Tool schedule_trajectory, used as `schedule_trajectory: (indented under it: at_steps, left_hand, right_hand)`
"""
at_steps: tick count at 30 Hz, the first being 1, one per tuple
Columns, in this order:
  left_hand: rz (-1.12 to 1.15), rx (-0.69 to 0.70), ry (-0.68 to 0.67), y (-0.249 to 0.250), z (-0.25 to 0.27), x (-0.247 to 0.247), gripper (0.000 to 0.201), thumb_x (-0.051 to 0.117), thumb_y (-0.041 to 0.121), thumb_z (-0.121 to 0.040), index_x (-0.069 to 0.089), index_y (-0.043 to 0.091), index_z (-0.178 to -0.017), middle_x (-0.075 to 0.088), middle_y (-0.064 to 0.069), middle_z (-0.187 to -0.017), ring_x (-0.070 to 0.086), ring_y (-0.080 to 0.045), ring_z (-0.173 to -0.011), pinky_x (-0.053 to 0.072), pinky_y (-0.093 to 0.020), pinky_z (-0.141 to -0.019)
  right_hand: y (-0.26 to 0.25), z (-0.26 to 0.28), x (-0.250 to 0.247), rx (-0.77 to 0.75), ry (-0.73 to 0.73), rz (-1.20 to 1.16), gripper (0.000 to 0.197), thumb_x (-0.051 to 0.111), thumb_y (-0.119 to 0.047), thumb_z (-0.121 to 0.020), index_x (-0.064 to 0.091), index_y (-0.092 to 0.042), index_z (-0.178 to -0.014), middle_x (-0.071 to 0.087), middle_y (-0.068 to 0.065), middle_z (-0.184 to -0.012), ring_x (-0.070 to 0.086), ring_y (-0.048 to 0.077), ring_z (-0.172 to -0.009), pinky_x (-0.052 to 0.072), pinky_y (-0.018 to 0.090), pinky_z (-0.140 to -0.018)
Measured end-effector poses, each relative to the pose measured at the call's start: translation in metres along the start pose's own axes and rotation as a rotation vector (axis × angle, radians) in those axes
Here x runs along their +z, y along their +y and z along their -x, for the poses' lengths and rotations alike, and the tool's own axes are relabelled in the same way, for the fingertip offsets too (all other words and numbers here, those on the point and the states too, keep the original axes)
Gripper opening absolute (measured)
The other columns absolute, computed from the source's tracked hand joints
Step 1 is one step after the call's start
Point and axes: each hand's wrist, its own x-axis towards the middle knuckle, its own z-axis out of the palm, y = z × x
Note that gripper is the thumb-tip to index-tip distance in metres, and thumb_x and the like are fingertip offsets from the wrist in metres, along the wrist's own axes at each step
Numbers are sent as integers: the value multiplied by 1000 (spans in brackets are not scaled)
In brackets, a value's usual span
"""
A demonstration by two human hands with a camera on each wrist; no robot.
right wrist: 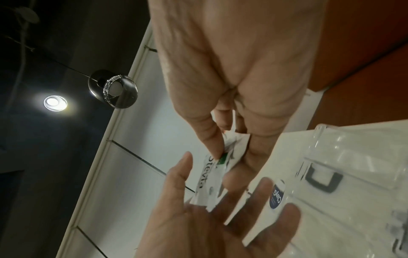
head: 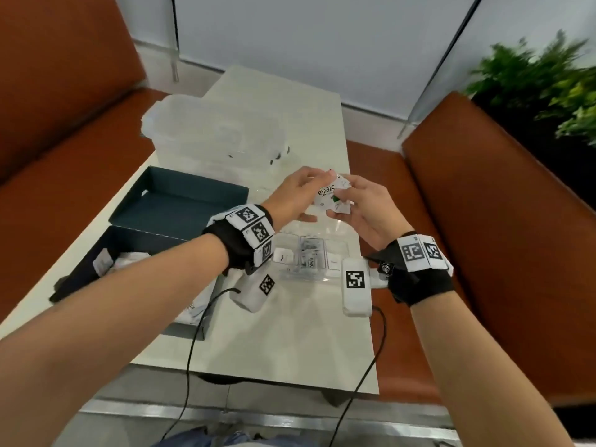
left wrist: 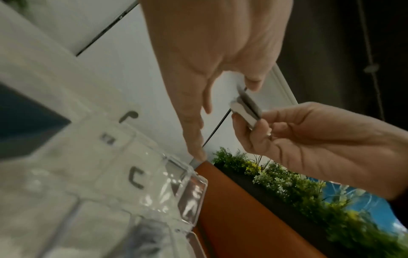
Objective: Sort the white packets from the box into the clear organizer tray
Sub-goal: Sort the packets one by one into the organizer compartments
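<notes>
The right hand pinches a small stack of white paper packets printed "Stevia" between thumb and fingers, raised above the pale bench. The left hand meets them from the other side, thumb on the top packet's edge, its fingers loosely extended beneath: whether that grip is truly closed on the packet, the views do not settle. Directly below the hands lies the clear plastic organizer tray, some compartments already holding packets. To the left sits the open dark cardboard box with white packets inside, its dark lid beside it. A frosted plastic tub stands further back.
</notes>
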Motion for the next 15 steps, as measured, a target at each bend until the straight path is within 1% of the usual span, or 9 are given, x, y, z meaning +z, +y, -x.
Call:
schedule_trajectory:
  at_steps: [3,5,6,7,8,9,11,13,15]
  left_hand:
    - [243,-133,-154,2,0,24,35,55,36,-96,57,12,-121,63,-12,-108,67,-25,-90,59,-46,-76]
    - [383,-178,-219,4,1,35,31,51,26,-98,57,7,-122,61,-17,-107,67,-27,-87,59,-48,-76]
    - [443,-193,-232,4,1,39,29,49,21,-99,56,4,-122,60,-19,-108,67,-28,-86,59,-48,-76]
    - [483,-201,-236,5,1,42,28,47,17,-99,56,3,-122,60,-20,-108,67,-28,-85,59,-48,-76]
    - [502,-205,-234,5,0,43,26,46,14,-99,57,2,-120,61,-20,-109,68,-27,-82,59,-48,-76]
    - [507,-207,-231,4,0,45,25,46,11,-100,58,3,-119,64,-18,-108,70,-25,-80,60,-47,-76]
    - [496,-205,-225,2,-2,45,27,42,9,-101,60,4,-121,69,-15,-108,72,-24,-82,60,-44,-75]
    - [476,-202,-200,-2,-4,43,29,40,7,-103,58,3,-125,68,-16,-112,72,-26,-89,60,-41,-74]
    - [432,-181,-182,-6,-5,38,28,41,6,-102,56,3,-125,66,-18,-116,72,-29,-92,60,-37,-72]
  right_hand:
    - [1,5,-11,-35,-7,69,31,49,7,-92,56,2,-122,66,21,-104,68,24,-81,57,33,-67]
    - [3,6,-17,-61,40,185,30,53,5,-91,58,0,-120,66,21,-109,67,26,-86,58,39,-75]
    - [5,6,-20,-76,69,255,29,56,3,-90,60,-2,-119,66,21,-109,66,27,-88,56,41,-79]
    - [6,6,-24,-91,96,319,28,59,1,-89,62,-3,-117,67,19,-107,65,26,-90,55,42,-80]
    - [6,5,-28,-105,114,372,28,61,0,-88,63,-5,-116,68,16,-103,65,24,-90,55,38,-78]
    - [6,5,-31,-117,121,414,27,63,-2,-88,64,-7,-114,69,12,-98,66,20,-87,54,32,-72]
    - [8,5,-37,-141,131,477,26,65,-2,-86,65,-10,-111,68,8,-89,67,13,-76,51,20,-61]
    - [10,3,-40,-163,167,525,24,65,-2,-86,68,-15,-105,66,6,-84,67,8,-68,50,16,-58]
    - [12,2,-39,-172,174,521,22,62,-1,-86,68,-16,-100,67,6,-80,67,5,-62,49,14,-55]
